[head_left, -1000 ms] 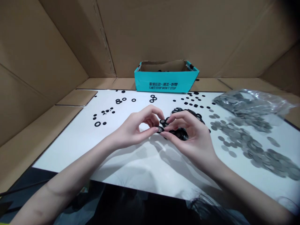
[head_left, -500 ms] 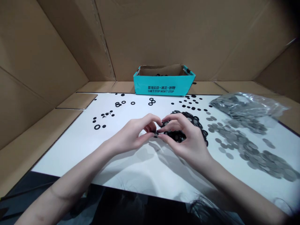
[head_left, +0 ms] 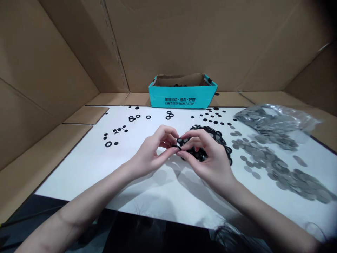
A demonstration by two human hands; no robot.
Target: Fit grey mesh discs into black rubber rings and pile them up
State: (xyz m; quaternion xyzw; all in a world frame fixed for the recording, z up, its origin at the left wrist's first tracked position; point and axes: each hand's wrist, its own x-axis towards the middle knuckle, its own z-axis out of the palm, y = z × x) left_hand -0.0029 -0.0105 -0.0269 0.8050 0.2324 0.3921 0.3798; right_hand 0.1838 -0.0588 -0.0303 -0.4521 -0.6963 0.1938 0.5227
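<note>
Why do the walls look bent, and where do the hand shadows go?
In the head view, the cardboard walls seem to bow and lean, as if stretched by a wide lens; the left hand and right hand cast soft grey shadows toward the camera across the white sheet; the top right corner darkens.

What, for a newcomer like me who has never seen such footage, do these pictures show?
There is no machine here: these are a person's two bare hands, seen by a camera worn on the head, looking forward and down. The left hand seems to pinch a small black ring at its fingertips, while the right hand curves over a heap of black rings beside it. On the white board lie scattered black rings, silver discs and a clear bag of more discs. A teal box stands beyond, against cardboard walls.
</note>
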